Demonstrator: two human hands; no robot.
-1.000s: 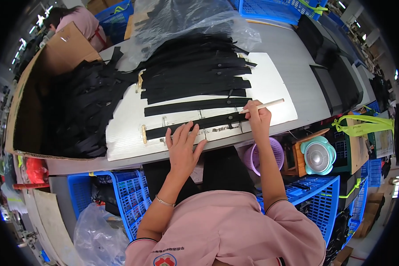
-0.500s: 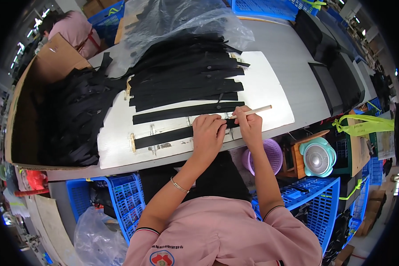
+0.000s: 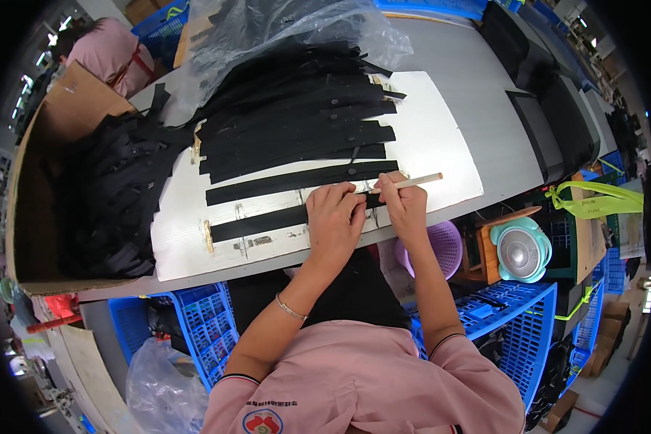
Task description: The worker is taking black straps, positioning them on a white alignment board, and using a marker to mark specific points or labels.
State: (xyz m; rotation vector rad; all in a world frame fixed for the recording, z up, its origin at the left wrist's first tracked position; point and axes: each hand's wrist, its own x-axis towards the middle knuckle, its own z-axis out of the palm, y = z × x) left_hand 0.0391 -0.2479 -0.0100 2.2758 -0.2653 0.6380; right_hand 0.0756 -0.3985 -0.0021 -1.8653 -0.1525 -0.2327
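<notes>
On a white board [image 3: 441, 137] lies a black fabric strap [image 3: 260, 224], the nearest one to me. My left hand [image 3: 333, 220] presses on this strap, its fingers bent and held together, thumb toward the right. My right hand [image 3: 406, 210] is closed around a thin pale pencil [image 3: 423, 179], whose back end points to the right. The pencil's other end reaches toward the strap between my hands; its tip is hard to make out. Just beyond runs another black strap [image 3: 282, 186] with a small round dark piece on it. Farther back, several straps [image 3: 289, 141] lie side by side.
An open cardboard box [image 3: 87, 101] of black straps stands at the left. Clear plastic sheeting [image 3: 304, 29] covers the far straps. Black padded pieces [image 3: 564, 130] lie at right. Below are blue crates [image 3: 202, 325], a purple basket [image 3: 441, 249] and a turquoise fan [image 3: 521, 249]. Another person [image 3: 112, 54] sits far left.
The view has shifted slightly, so the board and box appear a little farther left. Both hands stay at the same strap, and the pencil remains in my right hand.
</notes>
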